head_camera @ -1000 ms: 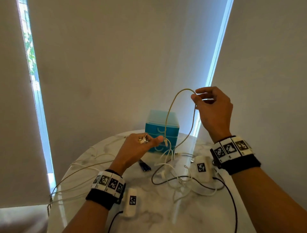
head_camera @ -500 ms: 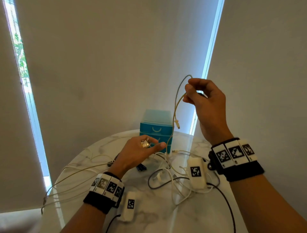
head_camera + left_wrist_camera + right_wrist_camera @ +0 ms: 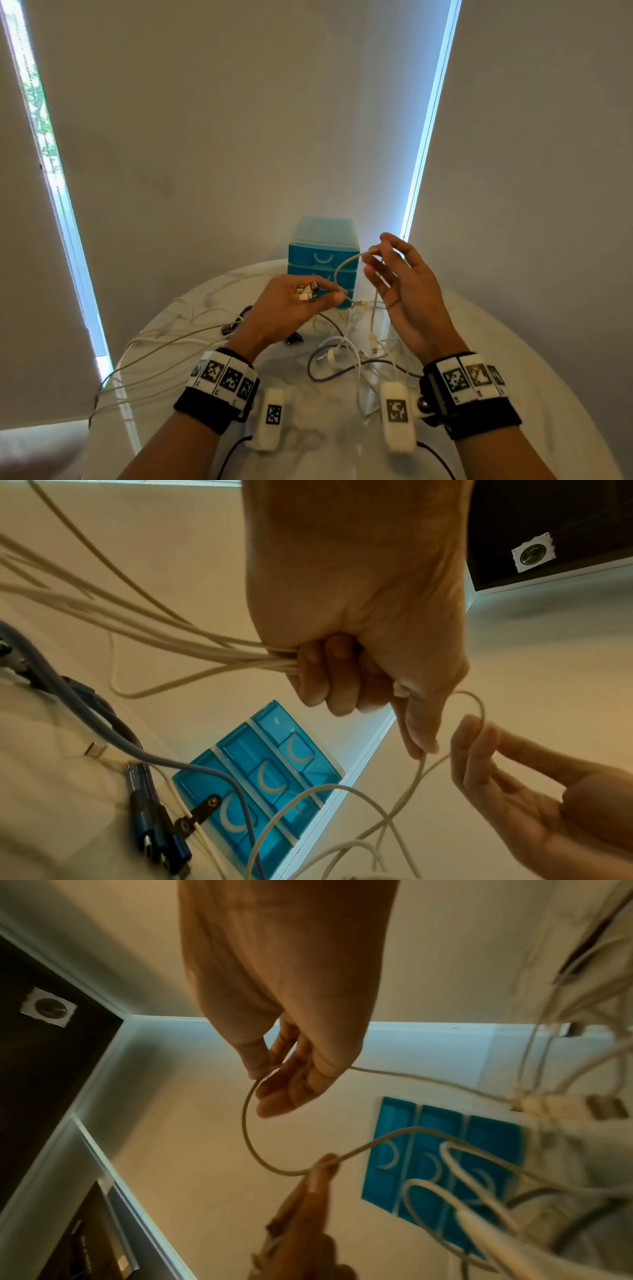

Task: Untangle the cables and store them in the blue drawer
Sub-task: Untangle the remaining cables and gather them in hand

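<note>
Over a marble table (image 3: 479, 342), the left hand (image 3: 291, 308) grips gathered cable ends (image 3: 306, 291) while the right hand (image 3: 404, 291) pinches one beige cable (image 3: 342, 267); feeding its loop slowly, without tugging, should free it from the tangle (image 3: 352, 356).

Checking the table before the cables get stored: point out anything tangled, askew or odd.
Loose white cables and a dark cable lie knotted together on the table. More white cables trail over its left edge. The blue drawer unit sits shut; no damage shows.
</note>
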A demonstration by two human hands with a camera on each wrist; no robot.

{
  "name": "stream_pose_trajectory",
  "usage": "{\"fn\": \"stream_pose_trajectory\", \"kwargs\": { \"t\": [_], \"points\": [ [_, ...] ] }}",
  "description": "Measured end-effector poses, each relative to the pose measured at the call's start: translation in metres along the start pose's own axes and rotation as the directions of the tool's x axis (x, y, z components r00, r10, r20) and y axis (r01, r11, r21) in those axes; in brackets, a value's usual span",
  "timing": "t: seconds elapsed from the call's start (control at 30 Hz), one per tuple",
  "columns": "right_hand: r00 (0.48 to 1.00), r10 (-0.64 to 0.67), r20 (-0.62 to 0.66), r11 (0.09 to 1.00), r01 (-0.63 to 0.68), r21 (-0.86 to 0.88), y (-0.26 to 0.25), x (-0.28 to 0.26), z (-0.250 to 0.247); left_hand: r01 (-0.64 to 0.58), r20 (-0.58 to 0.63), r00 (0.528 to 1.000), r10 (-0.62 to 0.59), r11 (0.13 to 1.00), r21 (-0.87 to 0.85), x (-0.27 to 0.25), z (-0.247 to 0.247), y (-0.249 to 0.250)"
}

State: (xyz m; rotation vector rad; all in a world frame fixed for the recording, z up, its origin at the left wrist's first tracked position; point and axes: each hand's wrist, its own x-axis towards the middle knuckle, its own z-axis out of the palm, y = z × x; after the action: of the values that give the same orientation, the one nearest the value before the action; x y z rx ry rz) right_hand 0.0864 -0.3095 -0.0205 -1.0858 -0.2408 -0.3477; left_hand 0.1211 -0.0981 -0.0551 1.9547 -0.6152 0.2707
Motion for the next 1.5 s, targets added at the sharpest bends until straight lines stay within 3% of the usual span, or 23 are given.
{"fn": "stream_pose_trajectory", "kwargs": {
  "t": [0.17, 0.3, 0.4, 0.57, 0.73, 0.8, 0.87, 0.93, 1.0, 1.03, 1.1, 1.17, 1.3, 1.5],
  "points": [
    [0.995, 0.090, 0.048, 0.978, -0.080, -0.190, 0.030, -0.021, -0.024, -0.004, -0.202, 0.979, -0.018, 0.994, -0.107, 0.004, -0.003, -0.004],
    [0.982, 0.184, 0.030, 0.923, -0.163, -0.349, 0.053, -0.021, -0.044, -0.006, -0.192, 0.981, -0.031, 0.981, -0.192, 0.002, 0.003, 0.002],
    [0.954, 0.286, 0.089, 0.870, -0.219, -0.442, 0.062, -0.021, -0.046, 0.012, -0.156, 0.986, -0.059, 0.959, -0.284, 0.000, 0.007, 0.011],
    [0.966, 0.241, 0.098, 0.853, -0.162, -0.496, 0.066, -0.024, -0.040, 0.026, -0.126, 0.989, -0.072, 0.944, -0.329, -0.003, 0.014, 0.017],
    [0.973, 0.188, 0.136, 0.791, -0.068, -0.608, 0.064, -0.028, -0.037, 0.025, -0.182, 0.978, -0.099, 0.928, -0.372, -0.004, 0.014, 0.017],
    [0.995, 0.085, 0.061, 0.834, -0.038, -0.550, 0.062, -0.027, -0.037, 0.029, -0.174, 0.980, -0.098, 0.932, -0.362, -0.003, 0.014, 0.015],
    [0.997, 0.024, -0.070, 0.928, -0.049, -0.369, 0.057, -0.025, -0.040, 0.074, -0.096, 0.989, -0.108, 0.950, -0.303, -0.002, 0.015, 0.012],
    [0.986, 0.002, -0.165, 0.980, -0.034, -0.196, 0.050, -0.024, -0.041, 0.149, 0.107, 0.985, -0.134, 0.979, -0.140, -0.001, 0.018, 0.007],
    [0.976, -0.003, -0.219, 0.999, -0.006, -0.040, 0.043, -0.023, -0.040, 0.183, 0.311, 0.930, -0.195, 0.981, 0.066, 0.000, 0.024, -0.003],
    [0.971, 0.005, -0.238, 0.999, 0.006, 0.049, 0.039, -0.022, -0.041, 0.198, 0.357, 0.904, -0.236, 0.970, 0.140, 0.001, 0.025, -0.008],
    [0.966, 0.046, -0.254, 0.978, 0.008, 0.209, 0.029, -0.019, -0.044, 0.237, 0.333, 0.899, -0.285, 0.955, 0.178, 0.001, 0.025, -0.010],
    [0.969, 0.091, -0.232, 0.951, -0.015, 0.308, 0.022, -0.018, -0.048, 0.227, 0.263, 0.932, -0.250, 0.967, 0.116, 0.001, 0.023, -0.008],
    [0.981, 0.107, -0.162, 0.959, -0.058, 0.279, 0.025, -0.021, -0.041, 0.121, 0.213, 0.970, -0.120, 0.993, 0.007, 0.000, 0.028, 0.002],
    [0.990, 0.096, -0.099, 0.975, -0.073, 0.209, 0.029, -0.023, -0.035, 0.067, 0.098, 0.993, -0.063, 0.997, -0.038, -0.002, 0.031, 0.011]
  ]
}}
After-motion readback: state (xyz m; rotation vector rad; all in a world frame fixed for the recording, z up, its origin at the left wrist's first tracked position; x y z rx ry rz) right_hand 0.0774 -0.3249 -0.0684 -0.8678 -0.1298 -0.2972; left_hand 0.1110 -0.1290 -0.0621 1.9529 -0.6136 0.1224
